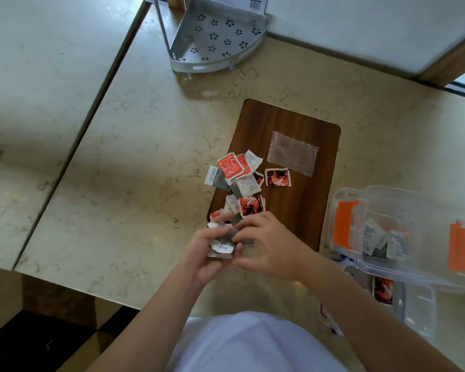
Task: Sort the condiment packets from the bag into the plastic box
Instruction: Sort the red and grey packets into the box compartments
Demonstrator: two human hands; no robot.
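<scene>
A loose pile of condiment packets (242, 175), red, grey and white, lies on the near left part of a dark wooden board (304, 200). An empty clear zip bag (293, 153) lies flat on the board behind them. My left hand (207, 253) is shut on a small stack of grey and white packets (222, 240). My right hand (269, 242) touches that same stack with its fingertips. A clear plastic box (419, 208) with orange clasps stands at the right and holds a few grey and white packets (384, 240).
A second clear container (414, 304) with a red packet (383, 288) sits in front of the box. A grey metal corner shelf (215, 36) stands at the back. A gap (86, 124) separates this marble table from another at the left. The table's front edge is near me.
</scene>
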